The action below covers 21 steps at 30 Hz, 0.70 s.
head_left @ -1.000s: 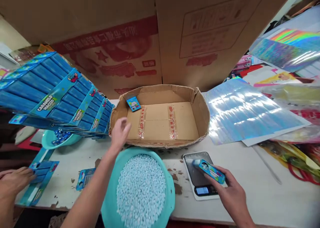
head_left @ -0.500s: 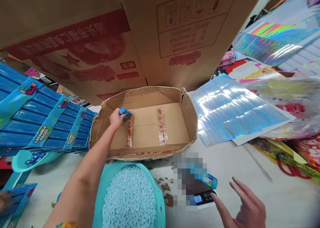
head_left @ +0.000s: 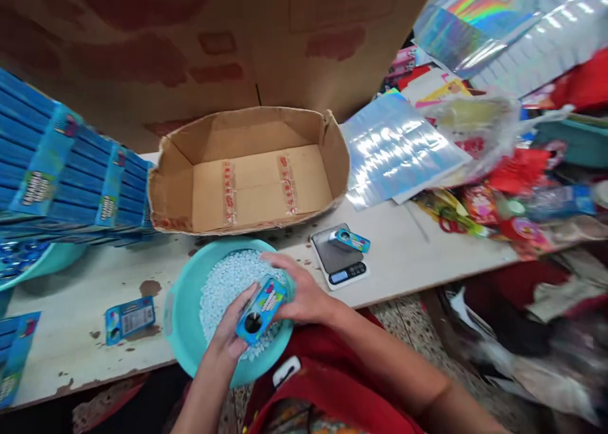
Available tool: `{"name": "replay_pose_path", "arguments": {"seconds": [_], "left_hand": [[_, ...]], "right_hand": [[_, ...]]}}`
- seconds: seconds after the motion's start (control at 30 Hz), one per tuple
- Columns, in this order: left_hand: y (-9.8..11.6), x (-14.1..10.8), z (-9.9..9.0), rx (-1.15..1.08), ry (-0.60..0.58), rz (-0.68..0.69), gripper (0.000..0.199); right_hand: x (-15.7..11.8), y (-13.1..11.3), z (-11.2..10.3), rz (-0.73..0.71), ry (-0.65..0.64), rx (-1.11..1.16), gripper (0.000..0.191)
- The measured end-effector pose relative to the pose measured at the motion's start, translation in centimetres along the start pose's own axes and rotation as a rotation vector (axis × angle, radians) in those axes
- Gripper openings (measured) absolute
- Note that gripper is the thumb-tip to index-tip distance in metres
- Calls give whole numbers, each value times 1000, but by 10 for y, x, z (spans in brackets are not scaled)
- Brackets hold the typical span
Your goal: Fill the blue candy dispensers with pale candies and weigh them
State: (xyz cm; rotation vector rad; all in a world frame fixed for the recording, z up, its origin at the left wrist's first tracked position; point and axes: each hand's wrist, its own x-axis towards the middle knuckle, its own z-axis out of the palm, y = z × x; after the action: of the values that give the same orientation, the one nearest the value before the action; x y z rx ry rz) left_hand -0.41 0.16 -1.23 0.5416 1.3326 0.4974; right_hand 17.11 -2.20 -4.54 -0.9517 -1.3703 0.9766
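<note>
Blue packet [head_left: 263, 310] near teal bowl's rim [head_left: 189, 332]

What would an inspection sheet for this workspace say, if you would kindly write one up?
Surface: white worktop, marked with brown patches.
Job's things: blue packet held over a turquoise bowl of pale pellets; scale bearing a second packet; third packet lying left of the bowl.
Clutter: shiny sheets and mixed packaging at the right, partly blurred.
Hands: left hand and right hand both on the held packet.
Cables: nothing seen.
Surroundings: open cardboard tray beyond the bowl; stacked blue packs at the left; large cardboard box behind; speckled floor below.
</note>
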Motion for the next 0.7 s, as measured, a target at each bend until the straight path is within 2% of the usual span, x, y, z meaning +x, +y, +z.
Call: {"name": "replay_pose_path", "arguments": {"seconds": [0.07, 0.1, 0.17, 0.23, 0.3, 0.33, 0.4, 0.53, 0.6, 0.7], "left_hand": [[-18, 0, -25, 181, 69, 48, 32], [-22, 3, -38, 294, 132, 121, 35], [-26, 15, -62, 607, 335, 324, 44], [-29, 31, -76, 995, 584, 483, 52], [-36, 47, -78, 1264, 765, 479, 57], [-40, 53, -74, 1339, 799, 452, 58], [-50, 65, -63, 1391, 765, 449, 55], [-60, 77, -42, 1287, 566, 497, 38], [-59, 77, -39, 1085, 523, 495, 30], [-50, 64, -38, 536, 449, 423, 32]], "right_hand": [[-5, 0, 11, -2, -143, 44, 55], [-9, 1, 16, 17, -157, 44, 48], [-20, 4, 28, 96, -49, 26, 50], [-30, 8, 37, 172, 109, 16, 54], [-37, 10, 42, 193, 202, 40, 52], [-39, 10, 44, 193, 229, 57, 50], [-43, 9, 44, 216, 277, 78, 47], [-47, 2, 40, 340, 352, 38, 42], [-49, -1, 36, 374, 360, 13, 39], [-50, -4, 33, 383, 341, -34, 39]]}}
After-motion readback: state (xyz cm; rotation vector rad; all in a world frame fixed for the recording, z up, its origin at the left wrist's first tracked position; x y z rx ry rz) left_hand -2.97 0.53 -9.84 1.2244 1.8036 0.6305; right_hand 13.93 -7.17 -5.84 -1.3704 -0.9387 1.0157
